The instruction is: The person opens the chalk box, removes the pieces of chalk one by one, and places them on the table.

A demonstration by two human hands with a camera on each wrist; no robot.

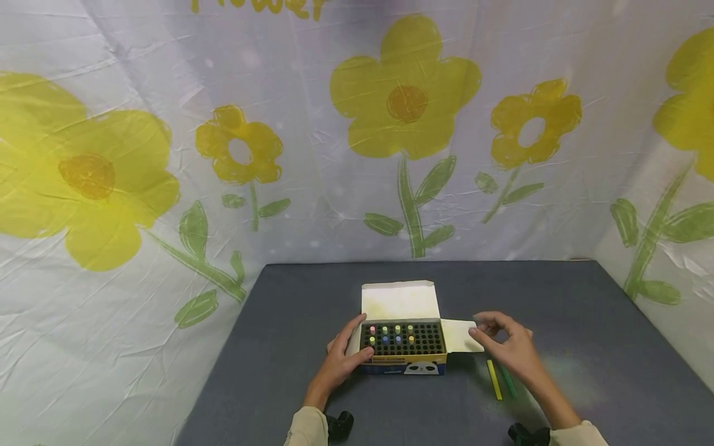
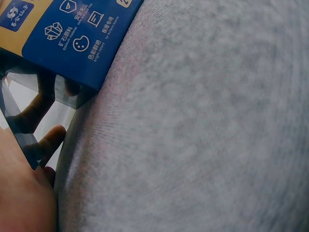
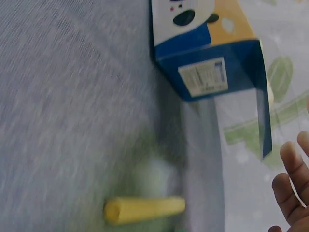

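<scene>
A blue and yellow chalk box with a panda print lies on the table, its white lid raised. Inside, a black holder with rows of round holes carries several coloured chalk sticks at its left. My left hand holds the left end of the box, thumb at the front edge and a finger at the back corner. Beside the spread right flap is my right hand, its fingers bent and nothing held. In the right wrist view its fingertips look apart from the flap.
A yellow chalk stick and a green chalk stick lie on the dark table, right of the box and by my right forearm. A white cloth with painted yellow flowers hangs behind the table and at its sides.
</scene>
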